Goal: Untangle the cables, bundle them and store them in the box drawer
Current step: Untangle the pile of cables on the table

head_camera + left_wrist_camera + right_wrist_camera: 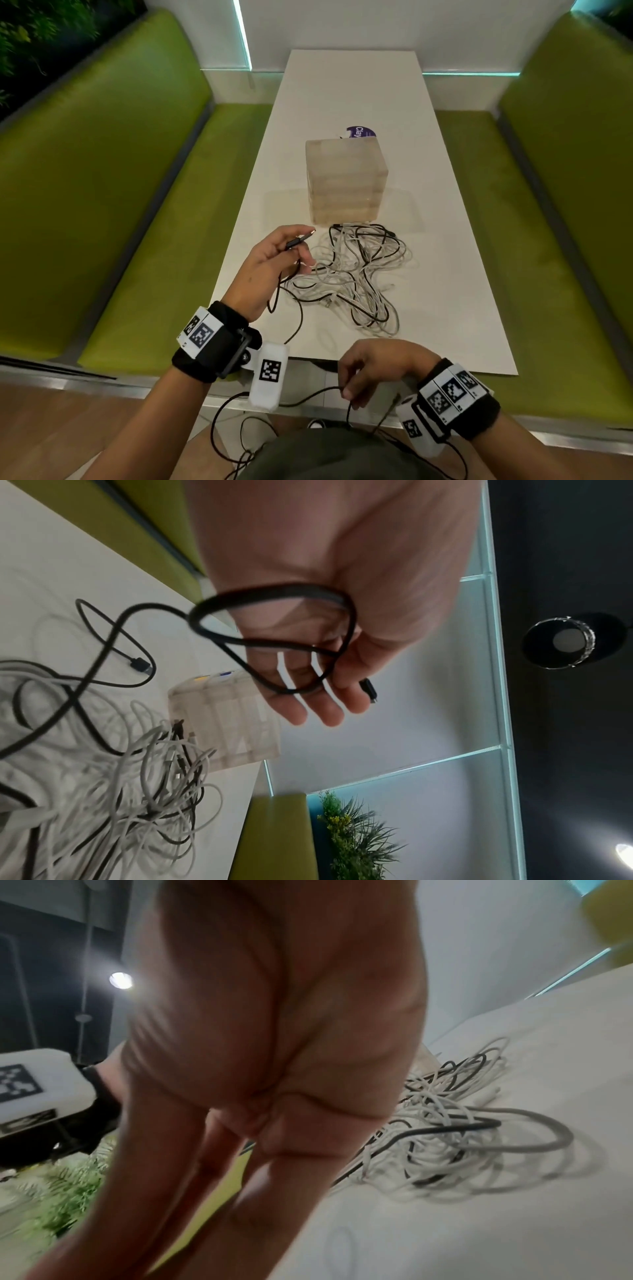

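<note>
Left hand (263,263) holds one black cable (294,322) above the worktop (462,274), at about 9 o'clock of the tangled pile (352,277). In the left wrist view a loop of this cable lies across the palm, the fingers (322,710) only loosely bent, the plug end (368,689) projecting past them. Right hand (373,366) is off the near edge at 6 o'clock, fingers curled and pinching a lower run of the same black cable, which sags towards the person's lap.

The pile of white and black cables lies on the worktop directly at 6 o'clock of the translucent drawer box (346,181), its far strands touching or just beside the box's foot. All drawers appear closed.

Risks, as judged:
- The left-hand loop is lightly held and could slip off when tension is applied.
- It cannot be told whether the black cable is fully free of the pile. If it is not, pulling may drag the heap towards the near edge or tighten knots.
- The slack below the edge may snag on the wrist-camera leads.

Surface: smooth white worktop, long and narrow, low friction likely. A purple label (359,132) lies behind the box at 12 o'clock.

Room: green upholstered benches (102,205) at 3 and 9 o'clock, white wall with teal light strips at 12 o'clock, foliage beyond.
</note>
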Action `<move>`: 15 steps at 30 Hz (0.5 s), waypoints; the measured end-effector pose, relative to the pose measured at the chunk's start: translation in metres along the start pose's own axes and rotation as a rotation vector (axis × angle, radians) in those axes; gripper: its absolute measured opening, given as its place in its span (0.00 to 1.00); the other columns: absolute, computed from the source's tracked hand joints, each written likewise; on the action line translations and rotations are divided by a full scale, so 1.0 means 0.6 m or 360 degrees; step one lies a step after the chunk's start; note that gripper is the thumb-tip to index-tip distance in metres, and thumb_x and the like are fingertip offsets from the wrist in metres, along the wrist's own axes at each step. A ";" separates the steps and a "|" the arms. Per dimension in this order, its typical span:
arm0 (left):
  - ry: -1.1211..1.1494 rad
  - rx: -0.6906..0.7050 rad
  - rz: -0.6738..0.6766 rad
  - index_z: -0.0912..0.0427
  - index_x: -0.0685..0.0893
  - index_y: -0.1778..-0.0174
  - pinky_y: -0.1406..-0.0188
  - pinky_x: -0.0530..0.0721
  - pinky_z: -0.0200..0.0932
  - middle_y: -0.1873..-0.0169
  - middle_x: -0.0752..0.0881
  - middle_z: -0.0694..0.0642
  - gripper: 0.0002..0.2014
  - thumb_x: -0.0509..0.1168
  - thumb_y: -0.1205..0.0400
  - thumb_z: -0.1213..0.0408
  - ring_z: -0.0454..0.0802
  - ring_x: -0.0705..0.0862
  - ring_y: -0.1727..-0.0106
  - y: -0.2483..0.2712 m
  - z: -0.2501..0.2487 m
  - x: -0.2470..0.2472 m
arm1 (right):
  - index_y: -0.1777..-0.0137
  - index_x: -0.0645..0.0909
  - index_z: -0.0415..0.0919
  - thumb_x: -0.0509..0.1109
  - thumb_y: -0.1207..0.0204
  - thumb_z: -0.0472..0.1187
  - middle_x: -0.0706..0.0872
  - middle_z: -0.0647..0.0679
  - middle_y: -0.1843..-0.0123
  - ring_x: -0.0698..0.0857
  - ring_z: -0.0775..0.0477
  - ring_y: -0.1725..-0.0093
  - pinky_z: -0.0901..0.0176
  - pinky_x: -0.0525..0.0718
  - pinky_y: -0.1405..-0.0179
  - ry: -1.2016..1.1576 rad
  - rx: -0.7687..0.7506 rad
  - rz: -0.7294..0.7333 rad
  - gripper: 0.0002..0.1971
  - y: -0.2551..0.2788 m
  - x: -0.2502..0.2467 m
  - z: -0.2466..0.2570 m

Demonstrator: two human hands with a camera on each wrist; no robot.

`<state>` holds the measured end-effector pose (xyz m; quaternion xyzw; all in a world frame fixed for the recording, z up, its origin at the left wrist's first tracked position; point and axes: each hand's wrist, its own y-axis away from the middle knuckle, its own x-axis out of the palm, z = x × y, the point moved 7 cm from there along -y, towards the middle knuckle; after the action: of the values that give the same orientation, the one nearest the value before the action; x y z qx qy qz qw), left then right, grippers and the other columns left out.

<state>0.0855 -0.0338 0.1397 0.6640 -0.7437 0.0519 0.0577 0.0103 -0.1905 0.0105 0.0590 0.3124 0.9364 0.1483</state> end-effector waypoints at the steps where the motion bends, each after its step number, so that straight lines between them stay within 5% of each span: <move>1: 0.0014 0.0011 -0.0018 0.56 0.82 0.40 0.51 0.83 0.47 0.65 0.83 0.50 0.17 0.57 0.20 0.76 0.48 0.83 0.59 -0.001 -0.002 -0.001 | 0.58 0.86 0.43 0.74 0.26 0.32 0.88 0.45 0.61 0.89 0.47 0.61 0.56 0.90 0.54 -0.0019 -0.0008 0.0027 0.05 0.001 0.003 -0.001; 4: 0.0086 0.0030 -0.0054 0.57 0.81 0.37 0.54 0.83 0.43 0.65 0.83 0.50 0.18 0.56 0.19 0.74 0.48 0.82 0.59 -0.003 -0.006 -0.003 | 0.58 0.85 0.43 0.73 0.26 0.32 0.89 0.47 0.62 0.90 0.47 0.61 0.57 0.89 0.54 -0.0009 -0.0024 -0.0076 0.05 0.000 -0.008 -0.001; 8: 0.0162 0.0003 -0.0110 0.58 0.83 0.38 0.55 0.78 0.43 0.66 0.82 0.51 0.18 0.56 0.21 0.68 0.48 0.78 0.60 -0.003 -0.004 -0.005 | 0.58 0.87 0.49 0.76 0.29 0.39 0.90 0.48 0.58 0.89 0.45 0.56 0.53 0.87 0.51 0.0507 -0.0057 -0.0539 0.03 -0.007 -0.052 0.000; 12: 0.0004 0.0032 -0.0104 0.52 0.83 0.38 0.37 0.75 0.47 0.57 0.90 0.52 0.17 0.57 0.16 0.73 0.50 0.84 0.44 0.002 -0.003 -0.010 | 0.42 0.85 0.42 0.76 0.29 0.37 0.87 0.50 0.53 0.85 0.51 0.57 0.59 0.82 0.55 0.0645 0.0079 -0.0622 0.15 -0.015 -0.074 -0.018; 15: -0.0010 0.0047 -0.0127 0.49 0.85 0.39 0.28 0.71 0.47 0.53 0.92 0.56 0.21 0.59 0.18 0.79 0.52 0.84 0.38 0.004 0.000 -0.016 | 0.45 0.85 0.42 0.73 0.27 0.33 0.84 0.53 0.59 0.82 0.50 0.64 0.54 0.83 0.60 0.0443 -0.0081 -0.0978 0.11 -0.008 -0.117 -0.002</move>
<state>0.0841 -0.0238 0.1380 0.6942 -0.7159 0.0582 0.0476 0.0780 -0.2096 0.0053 -0.1702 0.3094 0.8545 0.3810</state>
